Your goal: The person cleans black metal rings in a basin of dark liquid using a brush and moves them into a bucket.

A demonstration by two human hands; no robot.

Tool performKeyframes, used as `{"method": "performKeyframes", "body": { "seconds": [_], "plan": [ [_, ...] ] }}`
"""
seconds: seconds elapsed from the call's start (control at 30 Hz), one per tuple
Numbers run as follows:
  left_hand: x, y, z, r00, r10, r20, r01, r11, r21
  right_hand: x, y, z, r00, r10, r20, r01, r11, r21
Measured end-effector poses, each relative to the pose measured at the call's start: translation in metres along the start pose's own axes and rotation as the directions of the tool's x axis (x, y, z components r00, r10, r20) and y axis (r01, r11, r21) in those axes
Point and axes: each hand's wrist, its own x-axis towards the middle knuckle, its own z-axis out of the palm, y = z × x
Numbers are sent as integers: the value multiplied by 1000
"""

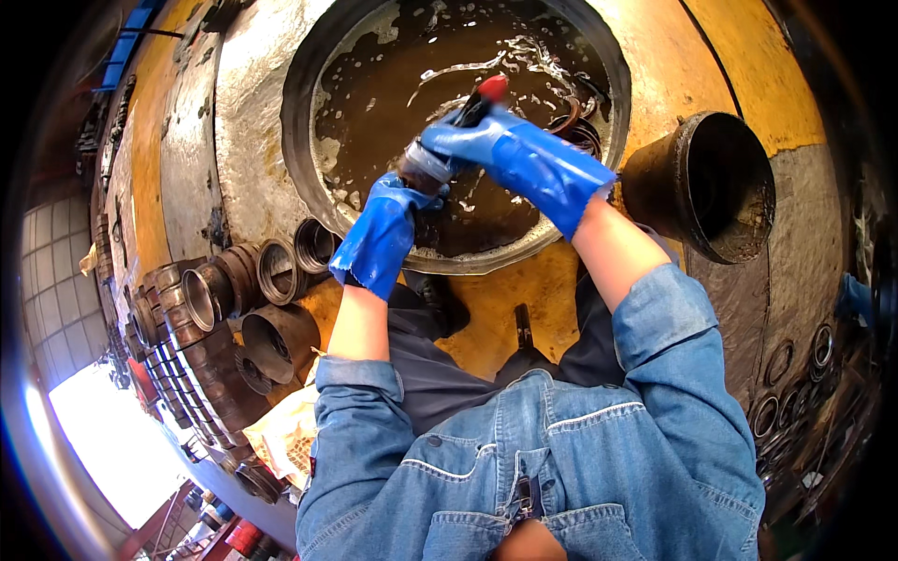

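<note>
Both hands wear blue rubber gloves and meet above a wide round basin (297,140) of murky brown liquid with foam. My right hand (477,140) is closed around a black tool with a red end (493,90); the tool is blurred and its kind is unclear. My left hand (398,206) is closed on a dark, grimy piece (418,168) just below the right fingers. How far the fingers wrap that piece is partly hidden. Dark metal rings (585,136) sit in the liquid at the basin's right side, behind my right wrist.
Right of the basin, a dark open bucket (716,187) lies tilted toward me. Metal cylinders and rings (281,271) stand at the left, beside a printed sack (285,425). More rings (786,402) lie at far right. Yellow, worn metal flooring (491,346) shows between my legs.
</note>
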Motion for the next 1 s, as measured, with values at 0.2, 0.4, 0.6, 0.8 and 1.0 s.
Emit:
{"method": "performKeyframes", "body": {
  "seconds": [0.2, 0.4, 0.6, 0.8, 1.0],
  "plan": [
    [5, 1, 7, 996, -81, -39, 83, 995, 60, 4, 26, -38, 949, 211, -236, -272, 924, -268],
    [4, 2, 24, 995, -86, -42, 95, 914, 394, -29, -11, -49, 913, 144, -381, -230, 954, -190],
    [0, 11, 54, 996, 41, -83, 38, 632, 774, -33, -22, -46, 954, 12, -300, -48, 993, -111],
    [14, 47, 63, 905, 181, 385, -322, -300, 898, -26, -7, -51, 965, 261, -14, -258, 942, -213],
    [32, 12, 51, 800, 581, 149, -117, -93, 989, -31, -7, -39, 916, 386, -110, -401, 882, -249]
  ]
}}
